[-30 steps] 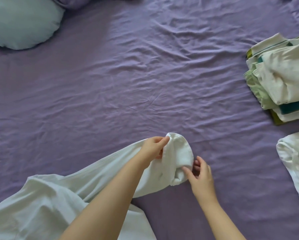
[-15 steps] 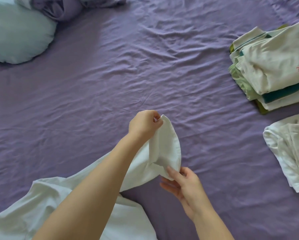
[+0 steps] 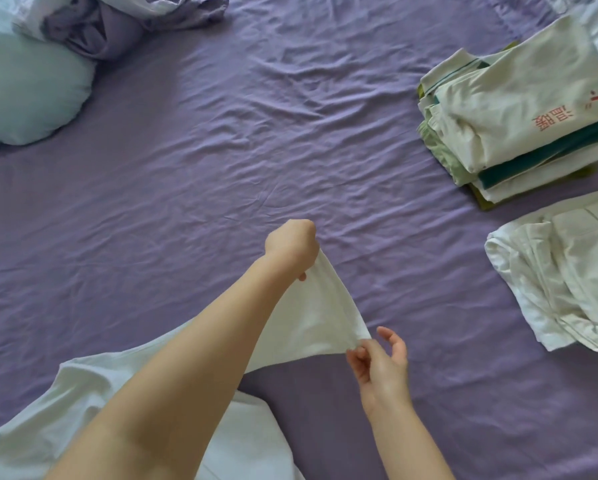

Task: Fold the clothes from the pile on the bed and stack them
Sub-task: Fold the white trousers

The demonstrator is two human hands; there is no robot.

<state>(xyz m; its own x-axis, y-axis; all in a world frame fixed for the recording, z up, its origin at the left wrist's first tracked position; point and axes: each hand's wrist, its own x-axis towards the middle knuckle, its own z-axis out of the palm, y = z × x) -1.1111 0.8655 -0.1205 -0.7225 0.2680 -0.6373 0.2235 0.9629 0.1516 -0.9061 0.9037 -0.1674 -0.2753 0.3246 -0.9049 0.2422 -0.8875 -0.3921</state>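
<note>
A white garment [image 3: 311,317] stretches from the lower left of the purple bed toward the middle. My left hand [image 3: 292,249] grips the far corner of its raised end in a fist. My right hand [image 3: 377,362] pinches the near corner of the same edge between thumb and forefinger, the other fingers spread. The edge is pulled taut between both hands. A stack of folded clothes [image 3: 519,123] in white, green and teal lies at the right. Below it sits a loose white garment [image 3: 560,282].
The purple bed sheet [image 3: 221,150] is wrinkled across the middle. A pale blue pillow [image 3: 27,91] lies at the far left. Crumpled purple bedding [image 3: 117,26] is bunched at the top left.
My left hand lifted its corner up and away while my right hand drew the other corner toward me, stretching the white edge flat. The camera tilted, showing more of the bed's far side.
</note>
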